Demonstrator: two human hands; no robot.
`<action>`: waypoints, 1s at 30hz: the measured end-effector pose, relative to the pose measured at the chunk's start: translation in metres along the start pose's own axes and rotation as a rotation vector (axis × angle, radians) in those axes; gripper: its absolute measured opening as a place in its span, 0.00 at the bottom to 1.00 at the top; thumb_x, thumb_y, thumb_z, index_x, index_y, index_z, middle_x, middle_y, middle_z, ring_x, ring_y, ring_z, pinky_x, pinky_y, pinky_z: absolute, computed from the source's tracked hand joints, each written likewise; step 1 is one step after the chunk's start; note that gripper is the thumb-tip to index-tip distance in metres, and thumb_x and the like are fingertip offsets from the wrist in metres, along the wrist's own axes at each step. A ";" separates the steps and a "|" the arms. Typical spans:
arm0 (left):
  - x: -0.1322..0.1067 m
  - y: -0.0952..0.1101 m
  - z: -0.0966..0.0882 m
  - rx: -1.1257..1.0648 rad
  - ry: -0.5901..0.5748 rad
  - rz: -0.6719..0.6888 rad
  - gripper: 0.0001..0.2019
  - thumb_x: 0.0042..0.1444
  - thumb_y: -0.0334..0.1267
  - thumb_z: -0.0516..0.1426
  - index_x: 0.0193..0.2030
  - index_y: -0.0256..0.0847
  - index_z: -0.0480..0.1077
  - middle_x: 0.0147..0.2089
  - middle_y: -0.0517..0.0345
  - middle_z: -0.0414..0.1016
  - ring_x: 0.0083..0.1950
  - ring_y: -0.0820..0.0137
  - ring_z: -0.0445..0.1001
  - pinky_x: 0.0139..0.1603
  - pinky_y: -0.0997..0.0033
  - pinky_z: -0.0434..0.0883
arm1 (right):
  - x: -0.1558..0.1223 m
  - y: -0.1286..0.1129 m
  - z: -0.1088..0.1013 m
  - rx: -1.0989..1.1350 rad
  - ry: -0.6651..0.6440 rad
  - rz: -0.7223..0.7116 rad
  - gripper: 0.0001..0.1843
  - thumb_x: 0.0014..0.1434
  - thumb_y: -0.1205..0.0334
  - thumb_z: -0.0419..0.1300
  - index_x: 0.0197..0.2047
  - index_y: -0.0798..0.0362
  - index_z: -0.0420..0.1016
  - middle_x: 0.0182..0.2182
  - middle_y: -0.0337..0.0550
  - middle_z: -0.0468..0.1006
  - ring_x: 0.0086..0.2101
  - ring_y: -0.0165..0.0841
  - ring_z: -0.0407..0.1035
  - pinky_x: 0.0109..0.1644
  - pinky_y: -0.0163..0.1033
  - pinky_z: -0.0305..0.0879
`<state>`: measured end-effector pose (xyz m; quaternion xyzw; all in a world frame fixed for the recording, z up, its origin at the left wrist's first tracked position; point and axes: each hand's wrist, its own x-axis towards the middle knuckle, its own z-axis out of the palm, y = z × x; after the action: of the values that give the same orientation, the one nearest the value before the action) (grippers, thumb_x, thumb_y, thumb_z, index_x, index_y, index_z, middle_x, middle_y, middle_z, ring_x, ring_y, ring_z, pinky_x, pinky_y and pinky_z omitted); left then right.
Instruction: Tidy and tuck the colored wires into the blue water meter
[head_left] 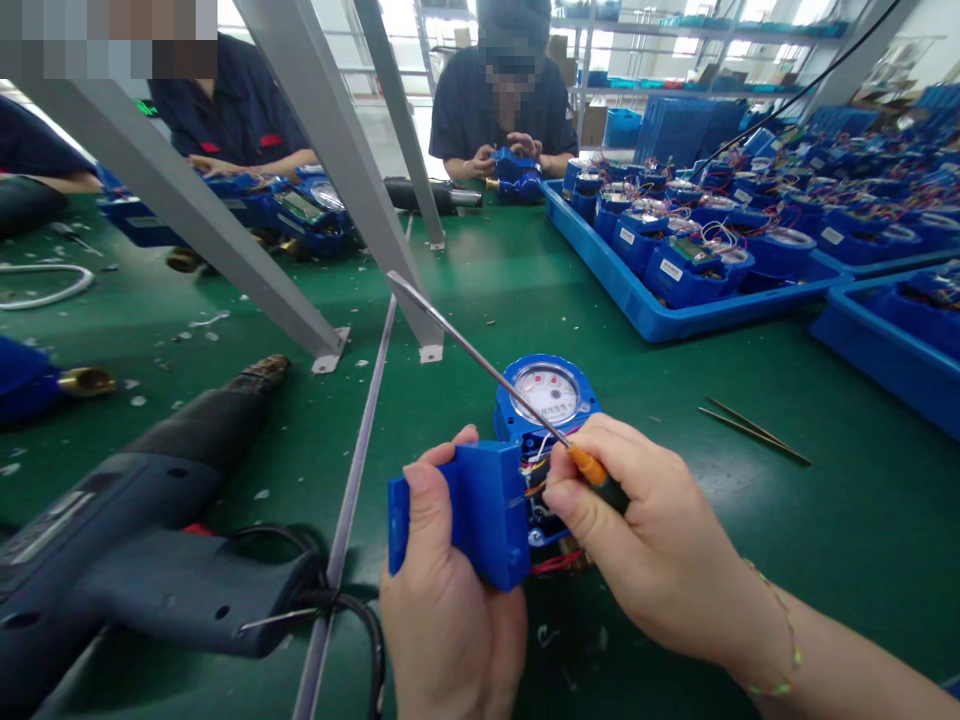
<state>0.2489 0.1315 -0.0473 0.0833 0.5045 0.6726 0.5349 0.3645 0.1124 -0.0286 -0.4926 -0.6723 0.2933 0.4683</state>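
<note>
A blue water meter point(550, 400) with a round white dial lies on the green table in front of me. My left hand point(448, 600) is closed around the meter's open blue cover point(480, 515). My right hand point(649, 540) is closed on a long thin screwdriver point(480, 363) with an orange and black handle. Its shaft points up and to the left, away from the meter. My right fingertips rest at the coloured wires inside the opened housing.
A black heat gun point(142, 560) with its cable lies at the near left. Slanted grey frame legs point(330, 150) stand ahead. Blue trays point(675, 320) of meters fill the right side. Tweezers point(754, 430) lie to the right. Two people work at the far side.
</note>
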 end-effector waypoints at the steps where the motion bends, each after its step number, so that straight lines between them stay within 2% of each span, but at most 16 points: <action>1: 0.002 0.001 0.001 -0.007 0.023 -0.016 0.11 0.59 0.47 0.59 0.36 0.41 0.74 0.42 0.56 0.79 0.37 0.69 0.78 0.35 0.71 0.79 | 0.001 -0.003 -0.005 0.056 -0.024 0.012 0.07 0.64 0.71 0.57 0.34 0.52 0.66 0.31 0.34 0.68 0.32 0.27 0.63 0.35 0.32 0.59; 4: 0.006 0.005 0.002 -0.027 0.073 -0.068 0.11 0.60 0.45 0.57 0.36 0.40 0.74 0.42 0.54 0.79 0.38 0.68 0.78 0.37 0.67 0.79 | 0.001 -0.011 -0.022 0.168 -0.172 0.028 0.09 0.66 0.69 0.55 0.32 0.52 0.66 0.29 0.32 0.67 0.30 0.25 0.62 0.33 0.31 0.58; 7: 0.010 0.007 0.002 -0.065 0.078 -0.109 0.10 0.60 0.45 0.57 0.36 0.40 0.74 0.42 0.54 0.80 0.38 0.68 0.78 0.41 0.61 0.79 | -0.001 -0.014 -0.034 0.132 -0.452 0.045 0.09 0.65 0.70 0.57 0.32 0.52 0.69 0.28 0.31 0.69 0.29 0.25 0.65 0.34 0.30 0.59; 8: 0.011 0.007 0.002 -0.078 0.071 -0.118 0.10 0.61 0.44 0.58 0.36 0.41 0.74 0.43 0.54 0.80 0.38 0.68 0.78 0.42 0.60 0.79 | -0.003 -0.012 -0.036 0.109 -0.485 0.050 0.08 0.63 0.72 0.58 0.33 0.51 0.70 0.29 0.30 0.70 0.30 0.25 0.66 0.35 0.29 0.61; 9: 0.011 0.007 0.002 -0.088 0.066 -0.126 0.10 0.61 0.44 0.58 0.35 0.40 0.74 0.43 0.54 0.80 0.38 0.68 0.78 0.43 0.59 0.79 | -0.005 -0.010 -0.036 0.096 -0.446 0.052 0.09 0.62 0.75 0.58 0.35 0.50 0.70 0.30 0.30 0.72 0.32 0.25 0.67 0.37 0.29 0.62; 10: 0.011 0.007 0.002 -0.092 0.063 -0.130 0.10 0.61 0.43 0.57 0.35 0.40 0.74 0.43 0.53 0.80 0.38 0.68 0.79 0.43 0.59 0.79 | -0.006 -0.008 -0.034 0.089 -0.341 0.051 0.11 0.61 0.76 0.58 0.36 0.49 0.71 0.32 0.30 0.73 0.34 0.25 0.68 0.38 0.28 0.64; 12: 0.010 0.006 0.001 -0.083 0.054 -0.117 0.10 0.61 0.44 0.57 0.36 0.40 0.74 0.43 0.53 0.80 0.39 0.67 0.79 0.43 0.60 0.79 | -0.009 -0.003 -0.029 0.090 -0.045 0.055 0.12 0.60 0.75 0.58 0.39 0.47 0.72 0.37 0.31 0.75 0.38 0.26 0.70 0.40 0.27 0.66; 14: 0.007 0.005 0.000 -0.047 0.031 -0.052 0.11 0.59 0.46 0.58 0.36 0.41 0.75 0.44 0.53 0.80 0.39 0.66 0.79 0.40 0.62 0.80 | -0.011 0.000 -0.022 0.079 0.137 0.053 0.11 0.61 0.72 0.60 0.43 0.45 0.73 0.42 0.30 0.76 0.40 0.25 0.71 0.41 0.25 0.68; 16: 0.002 0.003 -0.002 0.003 -0.030 0.066 0.11 0.56 0.48 0.61 0.37 0.43 0.76 0.46 0.56 0.80 0.40 0.67 0.79 0.37 0.67 0.80 | -0.011 -0.001 -0.015 0.084 0.151 0.037 0.14 0.61 0.70 0.62 0.48 0.44 0.72 0.47 0.30 0.77 0.43 0.24 0.72 0.46 0.24 0.67; 18: -0.003 0.001 -0.005 0.052 -0.089 0.178 0.11 0.53 0.49 0.63 0.37 0.44 0.76 0.46 0.58 0.80 0.40 0.67 0.79 0.35 0.72 0.79 | -0.011 -0.003 -0.009 0.107 0.113 0.032 0.16 0.59 0.71 0.63 0.49 0.46 0.72 0.46 0.29 0.78 0.44 0.22 0.72 0.49 0.22 0.65; 22: -0.006 -0.002 -0.010 0.109 -0.130 0.249 0.12 0.52 0.50 0.63 0.37 0.44 0.76 0.46 0.59 0.80 0.39 0.68 0.79 0.33 0.74 0.78 | -0.010 -0.006 0.001 0.160 0.129 0.129 0.13 0.58 0.72 0.62 0.44 0.46 0.74 0.36 0.26 0.79 0.34 0.19 0.73 0.40 0.19 0.66; 26: -0.004 -0.004 -0.011 0.115 -0.160 0.291 0.14 0.53 0.51 0.63 0.38 0.44 0.76 0.45 0.59 0.80 0.37 0.67 0.79 0.31 0.74 0.78 | -0.010 -0.007 0.003 0.233 0.156 0.199 0.10 0.57 0.71 0.60 0.39 0.46 0.71 0.32 0.26 0.76 0.30 0.20 0.71 0.35 0.20 0.68; 30: -0.003 -0.005 -0.013 0.125 -0.177 0.334 0.12 0.54 0.49 0.62 0.38 0.43 0.76 0.46 0.60 0.80 0.38 0.68 0.79 0.35 0.73 0.79 | -0.010 -0.008 0.004 0.223 0.163 0.214 0.11 0.56 0.72 0.60 0.38 0.45 0.69 0.29 0.25 0.74 0.26 0.20 0.70 0.31 0.21 0.66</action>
<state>0.2446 0.1209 -0.0557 0.2578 0.4756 0.7093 0.4519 0.3585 0.1010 -0.0270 -0.5285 -0.5391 0.3735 0.5391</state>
